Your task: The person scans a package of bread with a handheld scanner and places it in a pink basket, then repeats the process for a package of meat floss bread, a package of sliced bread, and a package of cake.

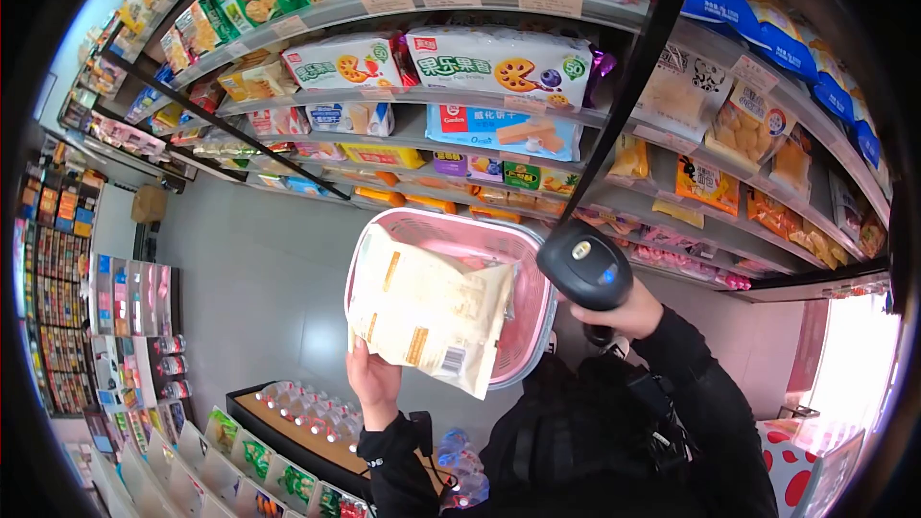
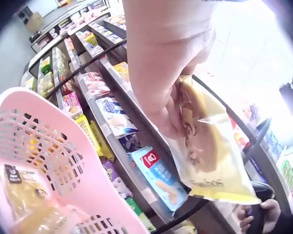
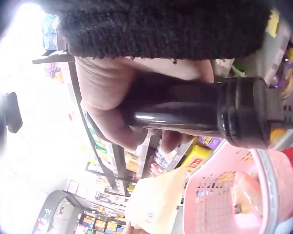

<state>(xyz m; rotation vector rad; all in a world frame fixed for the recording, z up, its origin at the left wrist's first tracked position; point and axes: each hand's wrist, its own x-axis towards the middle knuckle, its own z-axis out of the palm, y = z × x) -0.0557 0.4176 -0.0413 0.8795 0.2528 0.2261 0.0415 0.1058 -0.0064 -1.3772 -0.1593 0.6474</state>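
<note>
In the head view, my left hand [image 1: 374, 379] grips the lower left edge of a cream snack bag [image 1: 422, 307], tilted over a pink basket [image 1: 531, 326]. The bag's printed back faces up, with a barcode near its lower corner. My right hand [image 1: 633, 312] holds a black barcode scanner [image 1: 587, 267] to the right of the bag, its head over the basket's right rim. From the right wrist, the fingers show wrapped around the scanner's dark handle [image 3: 185, 107]. Clear-wrapped packets [image 2: 34, 200] lie inside the basket in the left wrist view.
Shelves of biscuit packs [image 1: 499, 67] curve across the front, with bread and snack packs [image 1: 710, 182] at the right. Bottled drinks [image 1: 312, 412] stand in a low display at the lower left. Grey floor [image 1: 259, 278] runs left of the basket.
</note>
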